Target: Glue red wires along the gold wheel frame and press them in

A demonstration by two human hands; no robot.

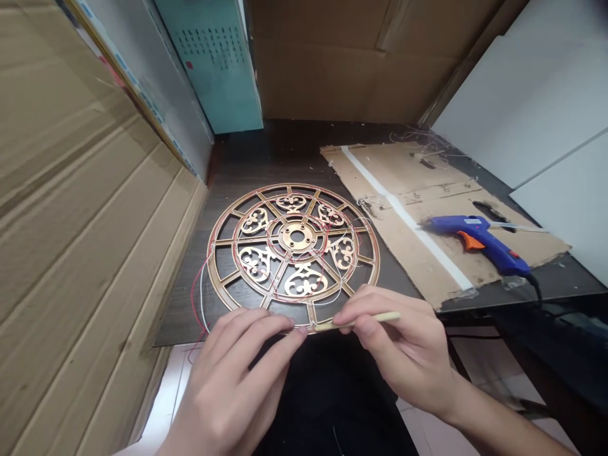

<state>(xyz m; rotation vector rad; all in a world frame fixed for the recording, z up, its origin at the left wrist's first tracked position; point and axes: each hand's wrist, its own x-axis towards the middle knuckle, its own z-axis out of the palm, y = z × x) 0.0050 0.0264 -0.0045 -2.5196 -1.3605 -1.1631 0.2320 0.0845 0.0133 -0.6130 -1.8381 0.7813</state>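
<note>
I have the right hand (pixel 408 345) closed in a narrow grip on a pale stick (pixel 382 318), its tip at the near rim of the gold wheel-shaped frame (pixel 287 238), which lies at the worktop's (pixel 266 152) near edge. The left hand's (pixel 232 373) fingertips rest beside it; whether they pinch anything, I cannot tell. Red wire (pixel 193 291) already follows the inner rings, but I judge the wiring unfinished: red and white wire (pixel 202 297) loop loose at the left.
</note>
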